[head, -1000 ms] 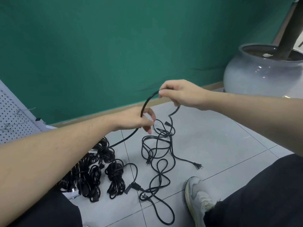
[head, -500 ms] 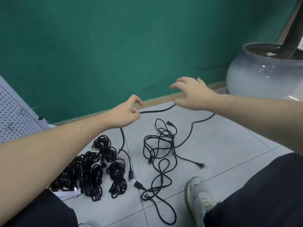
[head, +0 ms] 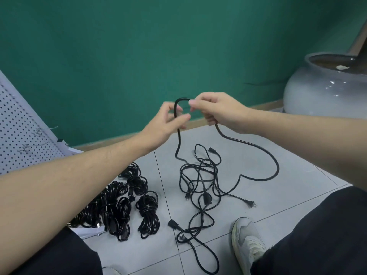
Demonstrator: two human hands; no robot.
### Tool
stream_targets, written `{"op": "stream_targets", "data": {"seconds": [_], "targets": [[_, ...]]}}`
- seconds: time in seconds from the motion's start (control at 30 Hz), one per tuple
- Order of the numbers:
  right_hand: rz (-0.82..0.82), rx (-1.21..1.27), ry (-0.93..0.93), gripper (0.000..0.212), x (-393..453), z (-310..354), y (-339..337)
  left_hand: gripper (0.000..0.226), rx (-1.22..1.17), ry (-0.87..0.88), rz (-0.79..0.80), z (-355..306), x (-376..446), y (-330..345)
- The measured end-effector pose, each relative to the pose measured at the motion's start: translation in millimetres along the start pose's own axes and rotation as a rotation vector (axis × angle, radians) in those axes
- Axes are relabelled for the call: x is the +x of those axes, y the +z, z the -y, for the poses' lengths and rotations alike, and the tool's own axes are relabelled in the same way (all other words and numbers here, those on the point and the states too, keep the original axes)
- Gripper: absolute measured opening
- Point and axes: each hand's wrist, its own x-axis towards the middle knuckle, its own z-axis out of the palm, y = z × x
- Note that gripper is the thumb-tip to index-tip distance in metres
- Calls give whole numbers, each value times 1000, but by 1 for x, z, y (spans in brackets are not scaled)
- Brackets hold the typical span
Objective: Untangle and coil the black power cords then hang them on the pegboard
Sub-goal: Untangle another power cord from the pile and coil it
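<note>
I hold one black power cord up in front of the green wall, bent into a small arch between my hands. My left hand pinches the cord's left leg between thumb and fingers. My right hand grips the arch's right end, and the cord runs out under its palm in a wide loop down to the floor. Below my hands lies a tangle of loose black cords with several plugs. A pile of coiled cords lies to the left. The white pegboard with wire hooks leans at the far left.
A large grey ceramic pot with a trunk in it stands at the right by the wall. My white shoe rests on the grey floor tiles near the tangle. My dark-trousered knees fill the bottom corners.
My hands were spread apart with the cord stretched between them; they have come together and risen, bending the cord into an arch. A wide loop now lies on the floor at the right.
</note>
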Motion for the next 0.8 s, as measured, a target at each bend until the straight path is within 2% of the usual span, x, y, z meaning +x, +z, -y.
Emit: {"op": "stream_targets", "data": {"seconds": [0.13, 0.2, 0.27, 0.37, 0.4, 0.47, 0.5, 0.57, 0.63, 0.7, 0.8], "targets": [[-62, 241, 38, 36, 2, 6, -3, 15, 409, -213, 318, 38, -9, -5], [-89, 262, 63, 37, 5, 7, -6, 17, 520, -268, 365, 44, -12, -8], [-165, 213, 119, 34, 8, 1, -9, 23, 544, -242, 337, 41, -12, -10], [-314, -67, 194, 16, 13, -13, -15, 21, 436, -183, 203, 36, -9, -14], [-321, -210, 219, 23, 14, -19, -18, 21, 402, -160, 156, 35, -7, -17], [-275, -552, 240, 53, 15, -30, -23, 22, 386, -95, 79, 32, -3, -21], [-254, -708, 211, 62, 15, -32, -23, 21, 391, -56, 51, 27, -1, -23], [-165, -831, 85, 63, 13, -29, -17, 21, 372, 4, 10, 16, 1, -23], [-13, -701, 19, 51, 11, -23, -5, 25, 302, 10, 18, 5, 4, -21], [148, -446, 79, 34, 7, -15, 13, 28, 210, 1, 54, -5, 5, -19], [213, -191, 101, 23, 9, -7, 31, 15, 164, 19, 74, -11, 4, -17]]}}
